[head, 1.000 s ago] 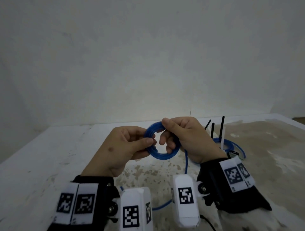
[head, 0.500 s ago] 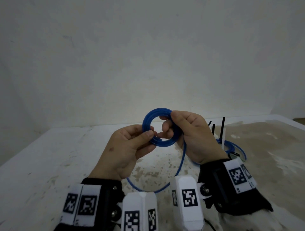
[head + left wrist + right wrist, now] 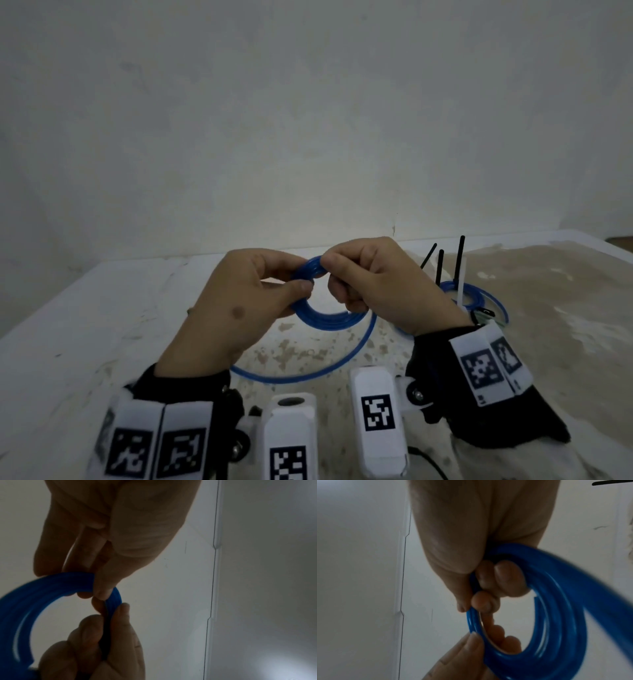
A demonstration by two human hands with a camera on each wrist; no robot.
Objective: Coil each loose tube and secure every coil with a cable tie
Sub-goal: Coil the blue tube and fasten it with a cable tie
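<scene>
A small coil of blue tube hangs in the air between both hands, above the table. My left hand pinches its left side between thumb and fingers. My right hand pinches the top of the coil, its other fingers curled through the ring. The loose tail of the tube drops from the coil's right side and sweeps in a wide arc over the table toward my left wrist. Behind my right hand lies another blue coil with black cable ties and a white tie sticking up.
The white table is worn brown in the middle and right part. A plain white wall stands behind its far edge. White tagged wrist cameras sit near the bottom of the head view.
The coil has dropped from upright toward flat and lower. My right hand has shifted its pinch to the top of the coil, and the loose tail now curves wider over the table.
</scene>
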